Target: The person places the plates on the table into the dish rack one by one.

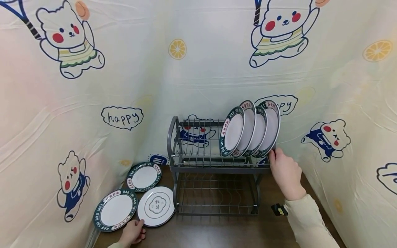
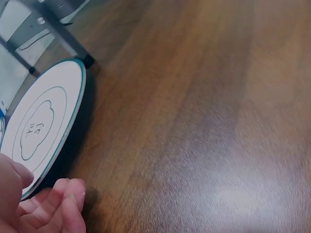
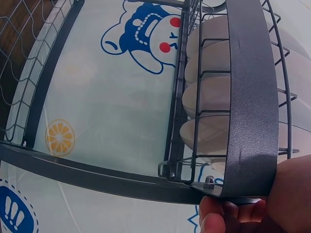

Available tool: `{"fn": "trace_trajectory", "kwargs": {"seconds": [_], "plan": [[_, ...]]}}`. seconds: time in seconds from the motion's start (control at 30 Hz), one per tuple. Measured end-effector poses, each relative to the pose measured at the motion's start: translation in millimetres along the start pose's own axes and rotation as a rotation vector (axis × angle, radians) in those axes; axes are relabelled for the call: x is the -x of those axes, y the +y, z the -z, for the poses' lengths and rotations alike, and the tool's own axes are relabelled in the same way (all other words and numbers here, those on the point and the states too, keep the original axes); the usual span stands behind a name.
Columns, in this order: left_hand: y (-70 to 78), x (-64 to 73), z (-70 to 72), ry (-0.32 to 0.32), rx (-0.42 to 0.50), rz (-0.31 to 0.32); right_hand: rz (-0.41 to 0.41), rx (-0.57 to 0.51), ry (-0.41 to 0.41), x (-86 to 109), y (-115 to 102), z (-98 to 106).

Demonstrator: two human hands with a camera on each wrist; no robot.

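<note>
My left hand (image 1: 132, 232) is at the near rim of a white plate (image 1: 159, 217) lying face down, its printed base upward. In the left wrist view the thumb lies over that rim and the fingers curl below it, pinching the plate (image 2: 46, 160). My right hand (image 1: 286, 174) grips the front right corner of a dark grey two-tier dish rack (image 1: 217, 170). From the right wrist, its fingers (image 3: 214, 221) show curled under the corner of the frame. Several green-rimmed plates (image 1: 233, 132) stand on edge at the right of the upper tier.
Two more green-rimmed plates lie face up at the left, one nearer (image 1: 116, 210) and one farther (image 1: 144, 176). The rack stands on a brown wooden table (image 1: 217, 230). A printed cloth (image 1: 139, 75) hangs behind and at both sides. A small black object (image 1: 279, 209) shows beside the right sleeve.
</note>
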State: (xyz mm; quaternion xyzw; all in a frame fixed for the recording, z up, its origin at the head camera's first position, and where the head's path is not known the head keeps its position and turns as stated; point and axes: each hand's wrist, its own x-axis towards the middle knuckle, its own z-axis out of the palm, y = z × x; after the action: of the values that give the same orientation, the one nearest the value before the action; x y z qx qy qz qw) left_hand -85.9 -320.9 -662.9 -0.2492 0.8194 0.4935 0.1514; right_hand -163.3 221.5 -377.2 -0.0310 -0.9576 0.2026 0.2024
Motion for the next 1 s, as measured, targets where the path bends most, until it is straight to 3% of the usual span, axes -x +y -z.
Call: {"fn": "trace_trajectory", "kwargs": {"seconds": [0.27, 0.6, 0.73, 1.0], "plan": [[2.0, -7.0, 2.8, -0.025, 0.120, 0.084, 0.002, -0.001, 0.002, -1.5, 0.9, -3.2], [9.7, -4.2, 7.9, -0.084, 0.239, 0.108, 0.011, -0.006, 0.019, -1.7, -1.1, 0.1], [11.8, -3.6, 8.8, -0.094, 0.266, 0.105, 0.021, -0.009, 0.022, -2.4, -1.3, 0.0], [12.5, -3.6, 8.7, -0.125, 0.207, 0.037, 0.014, -0.005, 0.011, -0.9, 0.7, -0.7]]}}
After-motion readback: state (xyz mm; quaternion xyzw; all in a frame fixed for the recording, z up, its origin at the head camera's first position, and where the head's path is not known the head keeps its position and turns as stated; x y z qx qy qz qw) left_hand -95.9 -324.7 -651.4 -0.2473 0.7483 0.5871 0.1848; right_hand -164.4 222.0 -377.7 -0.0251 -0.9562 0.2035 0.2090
